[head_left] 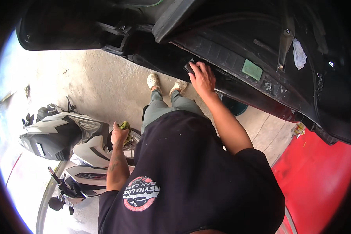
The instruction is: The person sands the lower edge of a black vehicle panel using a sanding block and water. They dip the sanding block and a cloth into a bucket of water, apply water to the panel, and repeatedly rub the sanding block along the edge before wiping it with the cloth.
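the black car sill crosses the upper frame, concrete floor spreading from its edge toward the scooter at left. upper centre, the right hand curls over a dark pad, perhaps a sponge; left of centre, the left hand grips a yellow-green cloth.

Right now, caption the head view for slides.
Right hand at a black panel, green pad nearby; left hand gripping a yellow-green cloth.

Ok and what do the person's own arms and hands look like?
The left hand and right hand are ungloved. Short, plain black sleeves leave both forearms uncovered. The left one bears a darker marking, possibly a tattoo, too faint to make out.
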`<state>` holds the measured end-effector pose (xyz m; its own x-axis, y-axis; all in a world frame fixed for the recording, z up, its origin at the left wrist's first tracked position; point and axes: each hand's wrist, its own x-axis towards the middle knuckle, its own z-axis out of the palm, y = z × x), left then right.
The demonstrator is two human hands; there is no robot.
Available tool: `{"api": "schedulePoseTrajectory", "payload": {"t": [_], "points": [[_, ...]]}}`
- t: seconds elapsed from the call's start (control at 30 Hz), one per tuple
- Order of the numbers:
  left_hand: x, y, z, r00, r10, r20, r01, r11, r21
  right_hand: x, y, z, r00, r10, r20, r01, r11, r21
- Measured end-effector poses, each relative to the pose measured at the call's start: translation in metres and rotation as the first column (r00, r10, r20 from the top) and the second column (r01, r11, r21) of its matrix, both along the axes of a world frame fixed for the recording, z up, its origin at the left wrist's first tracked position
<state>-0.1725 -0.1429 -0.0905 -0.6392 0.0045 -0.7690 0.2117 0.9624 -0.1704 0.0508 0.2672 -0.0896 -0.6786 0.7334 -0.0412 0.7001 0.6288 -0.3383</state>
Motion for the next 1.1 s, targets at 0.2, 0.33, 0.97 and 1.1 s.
{"api": "schedulePoseTrajectory", "payload": {"t": [0.2, 0.33, 0.97, 1.1], "points": [[0.008, -0.015, -0.008, 0.993, 0.115, -0.020, -0.113, 0.991, 0.072, 0.011, -0.011, 0.002, 1.000, 0.016, -0.020, -0.016, 1.000, 0.013], [0.001, -0.008, -0.008, 0.987, 0.156, -0.022, -0.151, 0.977, 0.147, 0.017, -0.020, 0.008, 0.998, -0.030, 0.055, 0.033, 0.998, -0.053], [-0.051, -0.006, -0.002, 0.999, 0.021, 0.030, -0.025, 0.990, 0.139, -0.035, -0.023, -0.009, 0.985, -0.159, -0.068, 0.163, 0.985, 0.062], [-0.069, -0.019, -0.005, 1.000, -0.013, 0.020, 0.010, 0.990, 0.140, -0.020, -0.056, -0.006, 0.970, -0.238, -0.043, 0.238, 0.971, -0.019]]}}
